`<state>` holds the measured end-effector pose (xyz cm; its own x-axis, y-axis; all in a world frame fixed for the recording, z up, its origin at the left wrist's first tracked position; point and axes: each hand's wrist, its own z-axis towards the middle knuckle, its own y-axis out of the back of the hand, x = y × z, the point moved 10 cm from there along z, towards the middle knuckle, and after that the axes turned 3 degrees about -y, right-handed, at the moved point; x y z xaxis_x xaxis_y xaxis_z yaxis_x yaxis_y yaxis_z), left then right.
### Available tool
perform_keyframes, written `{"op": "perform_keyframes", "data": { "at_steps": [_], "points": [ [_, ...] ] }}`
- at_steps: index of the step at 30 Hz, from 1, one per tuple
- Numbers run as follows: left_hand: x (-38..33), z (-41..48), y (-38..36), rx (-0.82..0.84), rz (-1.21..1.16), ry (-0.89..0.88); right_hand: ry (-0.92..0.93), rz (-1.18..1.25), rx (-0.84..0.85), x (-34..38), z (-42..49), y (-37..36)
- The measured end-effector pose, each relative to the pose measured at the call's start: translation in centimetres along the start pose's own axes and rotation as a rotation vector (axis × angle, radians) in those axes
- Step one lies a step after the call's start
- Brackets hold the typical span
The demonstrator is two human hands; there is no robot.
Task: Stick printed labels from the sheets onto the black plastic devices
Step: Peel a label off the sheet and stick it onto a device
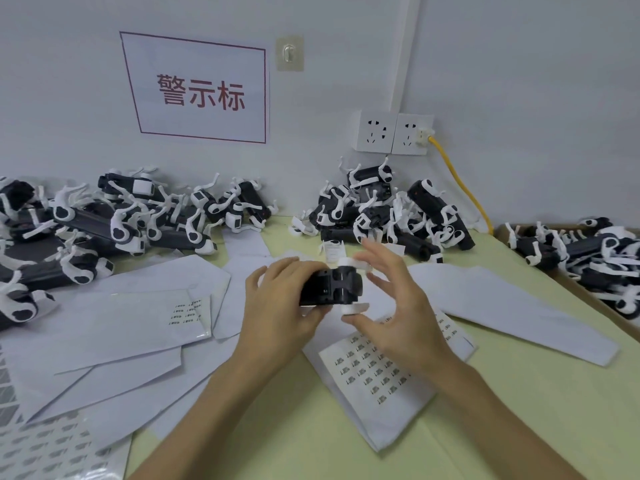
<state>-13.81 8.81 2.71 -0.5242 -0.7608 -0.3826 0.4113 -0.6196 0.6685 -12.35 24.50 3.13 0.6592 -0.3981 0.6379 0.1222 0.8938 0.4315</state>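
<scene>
black device [330, 287] gripped in left hand [277, 303], right hand [398, 306] spread beside it

up on the pale wall, a white sign [199, 88] with a thin red border and three big red chinese characters, tilted a touch. right of it, a clear adhesive hook [289, 53] stuck flat to the wall. lower down, two white wall sockets [393, 132] side by side, and a plug sits in the right one, feeding a yellow cable [464, 187] that curves down the wall to the back edge of the pale green tabletop [519, 393]. far right, the edge of a cardboard tray [588, 299] lies on that table.
</scene>
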Motion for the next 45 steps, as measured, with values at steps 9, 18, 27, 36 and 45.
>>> {"op": "perform_keyframes", "data": {
  "at_steps": [9,18,27,36,45],
  "points": [
    [4.0,-1.2,-2.1,-0.056,-1.282,0.674,-0.28,0.363,-0.13,-2.9,0.6,3.4],
    [-0.4,-1.9,-5.3,0.32,-1.367,0.556,-0.368,0.558,-0.126,-3.5,0.5,2.8],
    [-0.7,-3.6,-7.6,0.43,-1.113,0.526,-0.473,0.427,0.075,-3.8,0.1,0.6],
    [-0.5,-3.3,-7.6,0.408,-0.959,0.421,-0.429,0.287,0.093,-3.7,0.1,0.3],
    [-0.6,-3.1,-7.1,0.373,-0.845,0.371,-0.402,0.244,0.071,-3.6,0.2,0.7]
  ]
}}
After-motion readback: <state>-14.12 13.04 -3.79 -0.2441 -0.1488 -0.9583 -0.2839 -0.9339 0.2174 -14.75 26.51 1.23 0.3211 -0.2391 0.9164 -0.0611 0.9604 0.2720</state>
